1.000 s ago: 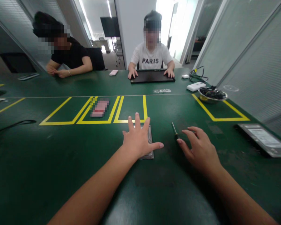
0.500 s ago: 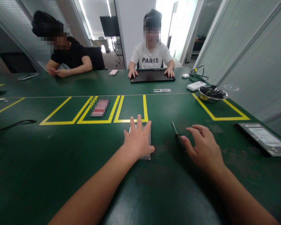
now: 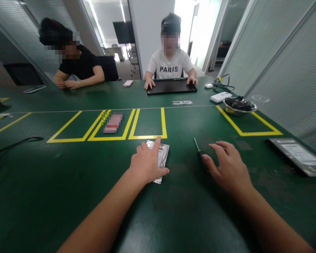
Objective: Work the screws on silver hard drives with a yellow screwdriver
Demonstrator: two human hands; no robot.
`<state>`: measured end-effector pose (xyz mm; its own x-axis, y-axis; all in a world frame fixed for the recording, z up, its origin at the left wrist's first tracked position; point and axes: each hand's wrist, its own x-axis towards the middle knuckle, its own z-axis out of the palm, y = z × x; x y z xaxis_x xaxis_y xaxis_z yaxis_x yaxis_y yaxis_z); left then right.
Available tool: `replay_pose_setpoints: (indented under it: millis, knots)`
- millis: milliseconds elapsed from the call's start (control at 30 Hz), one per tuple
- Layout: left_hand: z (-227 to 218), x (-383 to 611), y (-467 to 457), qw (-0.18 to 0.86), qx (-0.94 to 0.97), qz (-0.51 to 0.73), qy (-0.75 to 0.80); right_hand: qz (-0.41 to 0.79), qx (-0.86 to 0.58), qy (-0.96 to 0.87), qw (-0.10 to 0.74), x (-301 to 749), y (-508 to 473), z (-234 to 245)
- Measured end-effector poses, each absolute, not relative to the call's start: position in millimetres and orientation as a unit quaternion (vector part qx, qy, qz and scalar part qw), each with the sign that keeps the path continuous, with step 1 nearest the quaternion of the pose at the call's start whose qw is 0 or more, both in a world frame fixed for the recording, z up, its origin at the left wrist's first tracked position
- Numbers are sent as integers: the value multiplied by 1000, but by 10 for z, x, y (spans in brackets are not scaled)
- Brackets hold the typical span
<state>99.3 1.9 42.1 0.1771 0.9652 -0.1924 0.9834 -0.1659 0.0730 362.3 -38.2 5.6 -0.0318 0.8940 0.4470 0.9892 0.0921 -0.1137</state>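
My left hand (image 3: 147,163) rests on a flat silver hard drive (image 3: 162,156) lying on the green table (image 3: 68,182). Its index finger points forward along the drive while the other fingers curl and the thumb presses the drive's near right edge. My right hand (image 3: 228,167) hovers just right of a small screwdriver (image 3: 198,149), fingers bent and apart, thumb close to the handle; whether it touches is unclear.
Yellow tape boxes (image 3: 147,123) mark the table ahead, one holding a pink item (image 3: 113,122). A metal bowl (image 3: 239,106) and white box (image 3: 220,97) sit far right, a flat device (image 3: 296,154) at right. Two people sit across, one with hands on a black laptop (image 3: 171,86).
My left hand went from flat and spread on the drive to curled with one finger out, and the drive has turned and slid slightly left. My right hand barely moved.
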Motion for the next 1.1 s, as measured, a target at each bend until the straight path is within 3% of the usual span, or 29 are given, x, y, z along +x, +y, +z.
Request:
replay_pose_setpoints:
  millis: [333,667,1100]
  knots:
    - [431,815,-35,103,772,-74,623,-128,-668,-708,191,3611,-372,50]
    - [357,700,-79,72,771,-12,633,-140,-657,-723,162,3631,-373,63]
    - [678,-1149,-412,70,681,-18,729,-114,-630,-757,128,3665,-381,8]
